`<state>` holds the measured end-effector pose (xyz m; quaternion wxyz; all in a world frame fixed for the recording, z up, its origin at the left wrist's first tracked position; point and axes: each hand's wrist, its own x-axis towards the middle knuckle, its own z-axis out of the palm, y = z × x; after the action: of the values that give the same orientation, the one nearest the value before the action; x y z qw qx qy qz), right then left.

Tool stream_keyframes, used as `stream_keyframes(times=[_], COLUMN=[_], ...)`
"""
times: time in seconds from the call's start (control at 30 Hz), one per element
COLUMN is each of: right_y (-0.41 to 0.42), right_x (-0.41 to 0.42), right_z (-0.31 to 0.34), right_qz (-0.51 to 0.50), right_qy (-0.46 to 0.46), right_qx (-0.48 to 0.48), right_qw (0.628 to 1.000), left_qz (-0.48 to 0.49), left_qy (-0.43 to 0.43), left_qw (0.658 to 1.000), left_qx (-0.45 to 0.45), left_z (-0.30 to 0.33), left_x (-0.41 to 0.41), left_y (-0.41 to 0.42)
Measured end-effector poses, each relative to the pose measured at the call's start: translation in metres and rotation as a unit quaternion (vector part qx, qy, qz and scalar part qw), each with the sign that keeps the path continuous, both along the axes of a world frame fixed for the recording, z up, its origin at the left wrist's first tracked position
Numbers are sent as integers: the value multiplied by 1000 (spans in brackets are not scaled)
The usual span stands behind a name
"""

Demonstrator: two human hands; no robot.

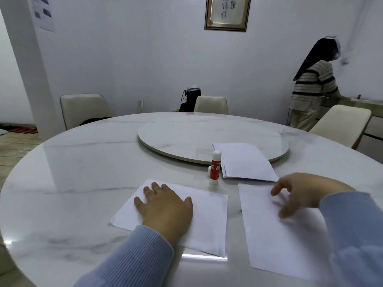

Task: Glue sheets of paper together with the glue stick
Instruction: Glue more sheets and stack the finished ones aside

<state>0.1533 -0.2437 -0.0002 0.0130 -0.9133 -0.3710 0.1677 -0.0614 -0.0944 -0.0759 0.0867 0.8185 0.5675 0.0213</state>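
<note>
The left hand (163, 206) lies flat, fingers spread, pressing on a sheet of paper (207, 222) near the table (72, 172) edge. The right hand (300, 193) hovers blurred over a second sheet (269, 241), fingers loosely curled, gripping nothing I can see. The glue stick (215, 167) stands upright, capped, just beyond and between both hands, beside a paper stack (246, 162).

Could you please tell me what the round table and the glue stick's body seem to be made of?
Round table: likely polished marble or marble-look stone, white with grey veins and glossy reflections. Glue stick: apparently smooth plastic, with a red printed barrel and white cap.
</note>
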Motion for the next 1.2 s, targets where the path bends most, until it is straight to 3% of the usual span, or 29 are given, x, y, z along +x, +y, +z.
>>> stream_keyframes(times=[0.07, 0.27, 0.53, 0.67, 0.77, 0.8, 0.83, 0.9, 0.93, 1.0, 1.07, 1.13, 1.2], right_y=[0, -15, -48, -61, -86, -95, -103, -114, -114, -104, -87, -68, -49], right_x=[-4, -5, 6, 10, 21, 24, 26, 18, 10, -18, -49, -74, -93], right_z=[-5, -12, -15, -9, 7, 15, 22, 35, 42, 51, 52, 47, 38], right_qz=[31, 63, 57, 41, 56, 61, 69, 99, 123, 161, 175, 181, 156], right_qy=[-35, -76, 1, 11, 76, 129, 195, 323, 361, 414, 463, 490, 494], right_qx=[-49, -41, 51, 46, 57, 96, 160, 305, 372, 463, 509, 517, 527], right_qw=[998, 994, 997, 998, 994, 985, 965, 890, 846, 768, 705, 678, 674], left_qz=[15, 41, 13, 5, -19, -32, -49, -83, -109, -158, -209, -252, -292], left_qy=[1, 9, 56, -44, -223, -325, -442, -652, -706, -740, -716, -706, -707], left_qw=[1000, 998, 994, 996, 974, 945, 895, 745, 677, 573, 517, 468, 435], left_qx=[-7, -45, 90, 75, 29, 10, -17, -115, -178, -314, -420, -469, -475], left_z=[2, 12, 12, 16, 22, 23, 25, 31, 33, 33, 34, 35, 42], left_x=[0, 1, 7, -9, -30, -38, -46, -60, -66, -73, -75, -76, -82], left_y=[-3, -6, -28, -27, -35, -41, -49, -65, -70, -77, -81, -80, -77])
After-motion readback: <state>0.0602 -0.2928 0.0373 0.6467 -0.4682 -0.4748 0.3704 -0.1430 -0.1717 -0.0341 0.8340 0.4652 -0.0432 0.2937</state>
